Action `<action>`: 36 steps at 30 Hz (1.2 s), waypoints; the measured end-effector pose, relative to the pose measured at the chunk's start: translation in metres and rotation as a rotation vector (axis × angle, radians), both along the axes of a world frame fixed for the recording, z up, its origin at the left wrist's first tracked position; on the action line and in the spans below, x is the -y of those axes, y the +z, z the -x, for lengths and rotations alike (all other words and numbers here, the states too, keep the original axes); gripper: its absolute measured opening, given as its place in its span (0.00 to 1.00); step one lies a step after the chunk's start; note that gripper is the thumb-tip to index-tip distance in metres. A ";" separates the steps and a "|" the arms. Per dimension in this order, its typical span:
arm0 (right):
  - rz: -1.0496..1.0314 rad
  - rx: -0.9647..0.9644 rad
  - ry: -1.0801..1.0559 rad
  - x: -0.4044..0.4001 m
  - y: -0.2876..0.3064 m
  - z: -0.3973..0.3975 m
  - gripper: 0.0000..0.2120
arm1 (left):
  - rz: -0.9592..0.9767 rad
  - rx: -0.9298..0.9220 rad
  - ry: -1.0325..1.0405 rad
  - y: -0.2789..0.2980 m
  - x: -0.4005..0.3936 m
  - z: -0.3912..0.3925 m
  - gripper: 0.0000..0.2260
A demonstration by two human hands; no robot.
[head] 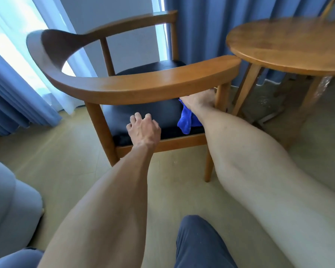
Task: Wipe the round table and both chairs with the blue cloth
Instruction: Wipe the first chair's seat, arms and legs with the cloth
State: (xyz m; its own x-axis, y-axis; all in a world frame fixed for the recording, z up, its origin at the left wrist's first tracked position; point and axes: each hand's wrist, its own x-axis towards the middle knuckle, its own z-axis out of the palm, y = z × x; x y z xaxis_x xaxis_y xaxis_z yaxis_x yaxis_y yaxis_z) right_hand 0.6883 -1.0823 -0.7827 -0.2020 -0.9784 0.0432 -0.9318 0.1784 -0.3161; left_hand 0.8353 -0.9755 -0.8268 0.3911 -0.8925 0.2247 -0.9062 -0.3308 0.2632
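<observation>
The right hand (200, 100) reaches under the curved wooden armrest of the chair (143, 84), beside the front leg post, and holds the blue cloth (188, 120) bunched against the seat's edge; its fingers are mostly hidden behind the armrest, so their exact curl cannot be told. The cloth looks soft and fluffy, hanging down over the dark padded seat. The left hand (143, 130) hovers at the seat's near edge, fingers loosely curled, gripping nothing. The chair has a smooth, rounded honey-coloured frame. Just right of it stands the round wooden desk (290, 45) on slanted legs, before pleated blue curtains (201, 29).
</observation>
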 end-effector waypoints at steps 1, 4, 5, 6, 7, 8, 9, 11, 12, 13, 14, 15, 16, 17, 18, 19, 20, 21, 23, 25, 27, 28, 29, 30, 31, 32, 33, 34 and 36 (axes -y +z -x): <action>-0.014 -0.056 0.013 -0.008 0.001 -0.001 0.34 | 0.008 -0.007 -0.007 -0.001 -0.009 0.001 0.14; 0.013 -0.098 0.023 -0.035 0.007 -0.017 0.27 | 0.050 -0.020 -0.029 -0.010 -0.036 0.001 0.13; 0.028 -0.097 0.041 -0.042 0.005 -0.027 0.24 | 0.065 -0.008 -0.037 -0.014 -0.045 -0.001 0.14; 0.047 -0.089 0.052 -0.050 0.003 -0.035 0.22 | 0.083 0.003 -0.038 -0.018 -0.053 -0.004 0.15; 0.073 -0.078 0.049 -0.055 0.000 -0.044 0.19 | 0.104 0.007 -0.029 -0.023 -0.059 -0.008 0.15; 0.086 -0.063 0.044 -0.057 -0.004 -0.052 0.17 | 0.126 0.006 -0.013 -0.027 -0.065 -0.013 0.15; 0.106 -0.048 0.042 -0.062 -0.004 -0.060 0.14 | 0.141 0.001 0.009 -0.030 -0.071 -0.018 0.14; 0.135 -0.005 0.065 -0.071 -0.009 -0.075 0.12 | 0.144 -0.022 0.082 -0.038 -0.083 -0.026 0.14; 0.149 0.000 0.083 -0.076 -0.012 -0.081 0.11 | 0.140 -0.040 0.123 -0.042 -0.088 -0.028 0.14; 0.160 0.001 0.100 -0.083 -0.015 -0.087 0.11 | 0.132 -0.059 0.163 -0.044 -0.093 -0.030 0.14; 0.185 0.003 0.119 -0.089 -0.019 -0.091 0.11 | 0.128 -0.076 0.197 -0.046 -0.097 -0.029 0.14; 0.217 0.018 0.140 -0.094 -0.024 -0.095 0.10 | 0.130 -0.095 0.225 -0.047 -0.100 -0.028 0.13; 0.238 0.042 0.155 -0.098 -0.028 -0.096 0.10 | 0.140 -0.128 0.261 -0.046 -0.102 -0.026 0.14; 0.260 0.082 0.183 -0.101 -0.031 -0.095 0.09 | 0.157 -0.182 0.318 -0.044 -0.104 -0.025 0.15; 0.281 0.115 0.215 -0.102 -0.035 -0.090 0.09 | 0.174 -0.252 0.393 -0.041 -0.105 -0.025 0.17; 0.311 0.123 0.253 -0.102 -0.038 -0.082 0.10 | 0.182 -0.324 0.470 -0.039 -0.105 -0.026 0.18; 0.340 0.103 0.299 -0.100 -0.040 -0.074 0.12 | 0.175 -0.386 0.540 -0.038 -0.106 -0.028 0.20; 0.373 0.065 0.340 -0.097 -0.044 -0.067 0.15 | 0.159 -0.428 0.593 -0.038 -0.106 -0.031 0.21; 0.455 -0.016 0.393 -0.093 -0.048 -0.060 0.21 | 0.138 -0.472 0.635 -0.041 -0.105 -0.039 0.22; 0.447 -0.047 0.436 -0.089 -0.048 -0.062 0.20 | 0.138 -0.474 0.629 -0.044 -0.102 -0.045 0.22; 0.393 -0.007 0.472 -0.081 -0.041 -0.069 0.12 | 0.146 -0.466 0.611 -0.044 -0.098 -0.049 0.21; 0.373 0.034 0.488 -0.078 -0.035 -0.075 0.09 | 0.157 -0.470 0.598 -0.042 -0.096 -0.051 0.21; 0.353 0.069 0.508 -0.074 -0.030 -0.081 0.07 | 0.169 -0.467 0.584 -0.041 -0.093 -0.055 0.21; 0.330 0.097 0.539 -0.069 -0.026 -0.090 0.06 | 0.185 -0.456 0.568 -0.039 -0.089 -0.060 0.20; 0.328 0.105 0.565 -0.065 -0.025 -0.099 0.10 | 0.198 -0.442 0.549 -0.037 -0.086 -0.066 0.20; 0.319 0.105 0.589 -0.063 -0.024 -0.109 0.14 | 0.210 -0.431 0.531 -0.034 -0.082 -0.072 0.20; 0.323 0.107 0.601 -0.058 -0.024 -0.119 0.17 | 0.219 -0.423 0.517 -0.031 -0.079 -0.080 0.20; 0.311 0.108 0.605 -0.055 -0.022 -0.127 0.18 | 0.223 -0.419 0.509 -0.030 -0.076 -0.087 0.20; 0.293 0.095 0.640 -0.044 -0.019 -0.148 0.15 | 0.218 -0.435 0.526 -0.028 -0.071 -0.103 0.20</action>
State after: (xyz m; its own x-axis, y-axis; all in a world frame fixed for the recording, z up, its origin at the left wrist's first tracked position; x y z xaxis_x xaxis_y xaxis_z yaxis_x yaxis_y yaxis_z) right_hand 0.8363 -1.0381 -0.8020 0.3928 -0.8571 0.3333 -0.7915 -0.4996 -0.3521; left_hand 0.9382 -0.9047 -0.8549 0.8520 -0.5134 0.1028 -0.4392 -0.5938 0.6742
